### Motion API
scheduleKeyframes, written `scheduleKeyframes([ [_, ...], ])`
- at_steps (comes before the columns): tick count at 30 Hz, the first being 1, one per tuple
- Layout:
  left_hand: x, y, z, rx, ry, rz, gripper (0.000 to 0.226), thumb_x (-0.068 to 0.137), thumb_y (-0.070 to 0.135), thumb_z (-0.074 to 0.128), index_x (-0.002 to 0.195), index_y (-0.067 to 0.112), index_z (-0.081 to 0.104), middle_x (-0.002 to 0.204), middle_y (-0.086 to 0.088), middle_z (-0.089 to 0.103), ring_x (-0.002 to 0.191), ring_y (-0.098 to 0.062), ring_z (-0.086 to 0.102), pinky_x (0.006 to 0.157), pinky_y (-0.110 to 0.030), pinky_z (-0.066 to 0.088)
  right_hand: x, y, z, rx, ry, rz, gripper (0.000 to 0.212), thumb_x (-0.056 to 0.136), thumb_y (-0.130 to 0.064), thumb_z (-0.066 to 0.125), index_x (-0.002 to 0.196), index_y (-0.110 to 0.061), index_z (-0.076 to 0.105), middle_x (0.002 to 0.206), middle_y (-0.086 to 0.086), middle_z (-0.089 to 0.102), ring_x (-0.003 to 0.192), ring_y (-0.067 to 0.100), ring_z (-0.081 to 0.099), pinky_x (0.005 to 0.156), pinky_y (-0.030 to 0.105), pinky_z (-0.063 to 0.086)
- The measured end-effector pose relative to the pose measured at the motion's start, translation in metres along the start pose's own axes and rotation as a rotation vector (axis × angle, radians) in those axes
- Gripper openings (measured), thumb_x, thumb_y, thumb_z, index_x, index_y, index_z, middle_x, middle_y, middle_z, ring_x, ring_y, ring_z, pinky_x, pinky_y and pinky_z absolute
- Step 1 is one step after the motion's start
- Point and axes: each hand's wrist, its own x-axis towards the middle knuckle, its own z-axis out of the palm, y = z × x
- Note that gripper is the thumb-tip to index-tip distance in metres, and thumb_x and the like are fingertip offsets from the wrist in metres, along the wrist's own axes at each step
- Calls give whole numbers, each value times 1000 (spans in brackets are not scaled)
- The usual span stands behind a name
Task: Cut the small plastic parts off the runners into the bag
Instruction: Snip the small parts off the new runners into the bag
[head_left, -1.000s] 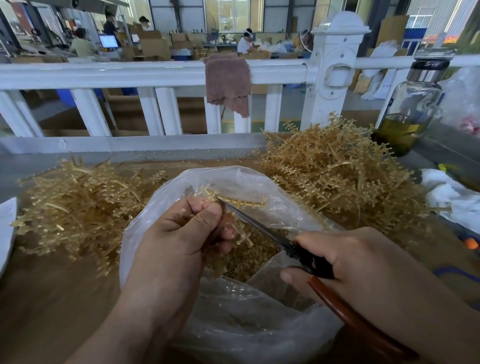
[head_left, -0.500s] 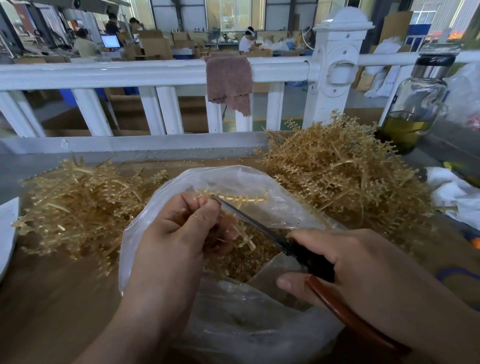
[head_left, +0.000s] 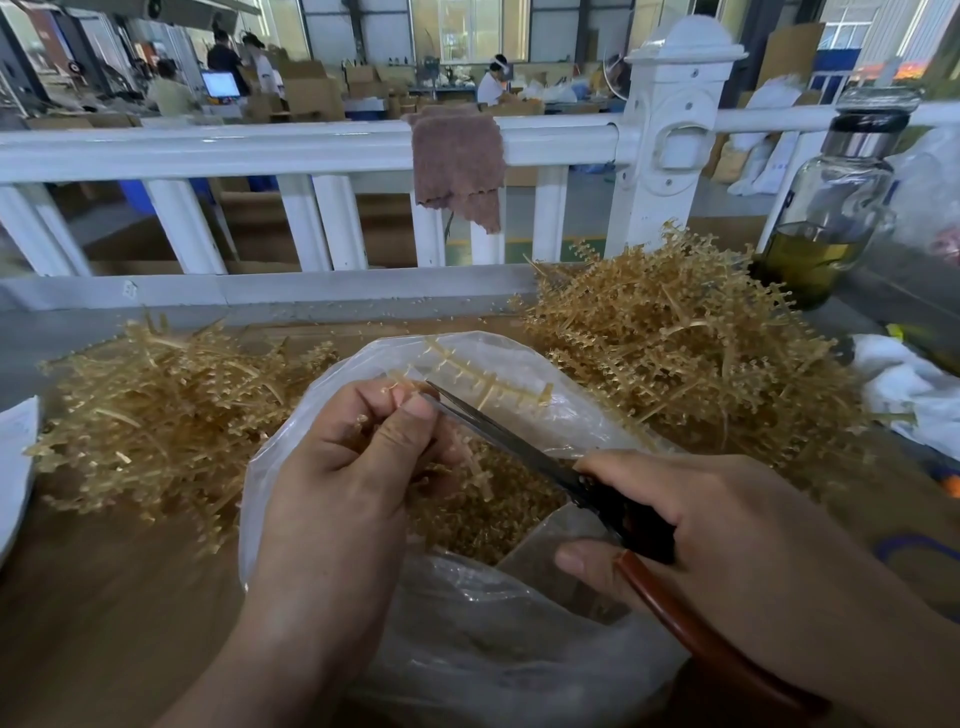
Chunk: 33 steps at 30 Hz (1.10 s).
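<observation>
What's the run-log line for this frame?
phase: cutting | left hand: holds runner over bag | right hand: grips scissors, tips at runner | parts: loose in bag

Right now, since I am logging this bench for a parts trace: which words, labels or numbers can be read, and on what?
No text here can be read.
The monitor in the background: lit, too small to read.
The white sheet at the left edge: faint marks, blurred.
The glass bottle: no readable label.
</observation>
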Motion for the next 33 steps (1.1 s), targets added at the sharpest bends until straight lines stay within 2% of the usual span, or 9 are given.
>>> scheduleKeyframes([
  [3,0,0,0,16,5,12,14,86,32,65,74,26,67,73,-3,69,70,-12,69,62,-21,55,0,0,1,6,10,4,62,72,-84,33,103,-37,58,79,-20,62,77,-2,58,69,23,47],
  [8,-1,-1,1,26,-16,11,21,86,31,66,79,11,65,73,-7,70,69,-15,68,63,-22,56,1,1,1,39,1,-3,59,74,-82,38,99,-34,60,80,-19,61,74,-1,58,71,21,45],
  [10,-1,-1,2,35,-23,16,22,85,32,67,77,11,64,73,-7,71,68,-15,68,63,-22,56,1,1,0,46,14,-9,57,73,-81,40,98,-34,61,82,-20,61,75,-2,58,71,20,45],
  [14,-1,-1,2,46,-27,28,21,84,32,67,73,14,65,72,-5,70,68,-14,68,63,-23,57,1,2,0,27,28,-23,54,74,-79,43,91,-31,61,72,-16,60,70,1,58,64,23,45],
  [17,-1,-1,3,44,-33,29,19,84,32,67,73,17,66,72,-6,70,68,-14,68,61,-22,55,2,3,-1,37,48,-38,48,76,-76,46,87,-32,62,66,-17,57,66,1,57,60,19,43],
  [20,-1,-1,3,25,-35,21,17,83,31,67,71,19,66,71,-5,69,68,-14,67,62,-23,55,2,2,-1,39,46,-39,47,77,-74,48,83,-30,59,71,-19,57,65,0,56,59,17,42],
  [25,-1,-1,2,-13,-44,5,24,83,29,67,75,7,61,71,-8,68,67,-16,65,61,-24,55,2,3,0,37,45,-45,52,76,-77,44,84,-28,59,74,-19,58,65,2,57,57,18,42],
  [29,-1,-1,2,-45,-62,-18,14,84,27,66,74,17,65,71,-5,67,67,-16,64,59,-25,54,2,3,2,47,43,-46,52,77,-78,44,85,-28,59,74,-16,60,64,1,57,57,19,42],
  [33,-1,0,3,-49,-76,-20,14,82,29,66,73,17,65,70,-7,66,67,-17,63,59,-24,54,2,4,2,56,32,-51,57,78,-79,41,93,-29,63,72,-14,62,65,2,59,60,21,46],
])
